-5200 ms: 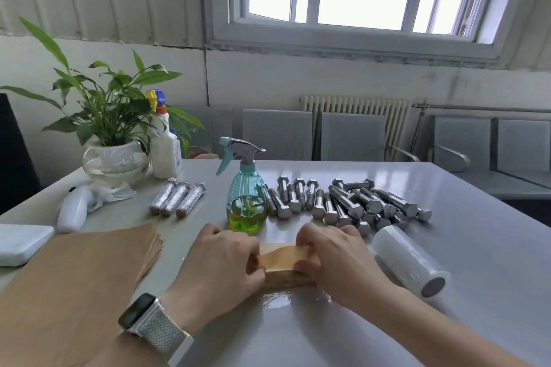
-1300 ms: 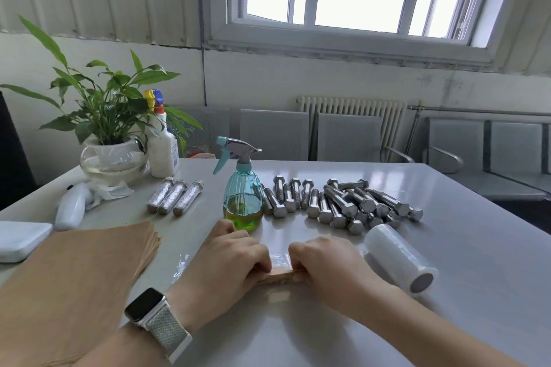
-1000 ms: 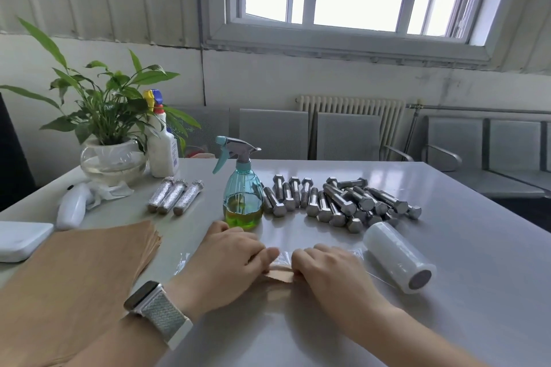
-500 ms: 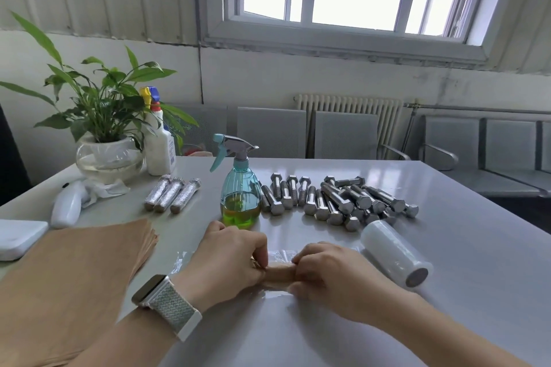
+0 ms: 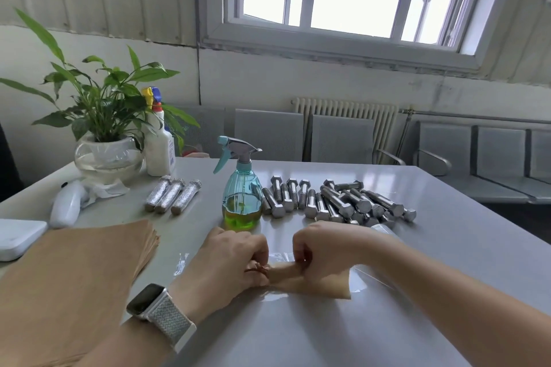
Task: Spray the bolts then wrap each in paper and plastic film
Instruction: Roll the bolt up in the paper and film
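Note:
A bolt rolled in brown paper (image 5: 286, 272) lies on a sheet of clear plastic film (image 5: 362, 277) near the table's front. My left hand (image 5: 229, 262) pinches its left end and my right hand (image 5: 320, 250) grips its right part, fingers curled over it. Behind my hands stands the teal spray bottle (image 5: 242, 197) with green liquid. Several bare steel bolts (image 5: 337, 202) lie in a heap to its right. Three wrapped bolts (image 5: 173, 196) lie side by side at the back left. The film roll (image 5: 383, 229) peeks out behind my right forearm.
A stack of brown paper sheets (image 5: 68, 274) covers the front left of the grey table (image 5: 447, 262). A potted plant in a glass bowl (image 5: 108, 158), a white bottle (image 5: 159, 146), a white handheld device (image 5: 67, 202) and a white box (image 5: 15, 238) sit along the left side.
The paper-rolled bolt now lies on the clear film, with both hands curled tighter on it. My right forearm now covers most of the film roll.

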